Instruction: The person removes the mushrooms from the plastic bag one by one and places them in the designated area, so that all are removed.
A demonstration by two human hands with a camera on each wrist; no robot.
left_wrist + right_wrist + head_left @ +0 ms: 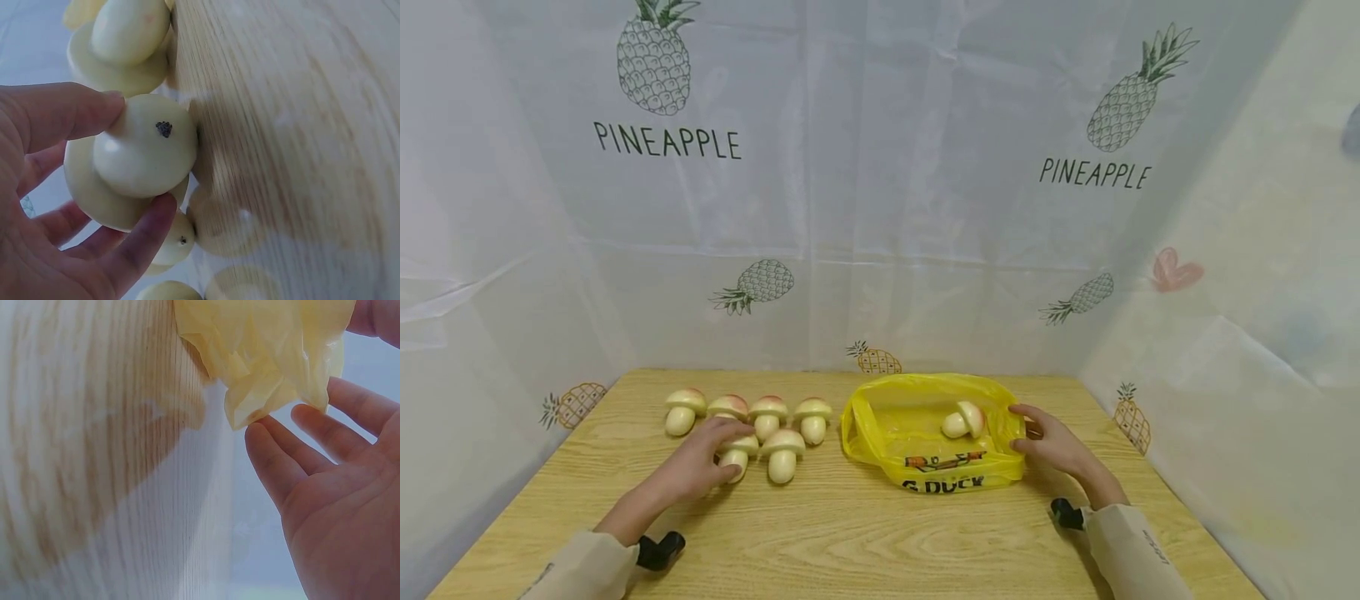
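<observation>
My left hand (700, 460) holds a toy mushroom (147, 147) by its pale round stem, thumb on one side and fingers on the other. The dark spotted stem end faces the left wrist camera. Close to its right stands another mushroom (782, 457), and several more stand in a row behind, among them one mushroom (813, 419) at the row's right end. My right hand (1055, 442) grips the right rim of a yellow plastic bag (962, 482), thumb and index fingertips partly hidden by the plastic. Inside the bag's open mouth lies one mushroom (963, 420).
The wooden table (850, 542) bears everything. Behind it and along both sides hangs a pale curtain (880, 208) printed with pineapples. Black wrist mounts (661, 551) show below the sleeves, close over the tabletop.
</observation>
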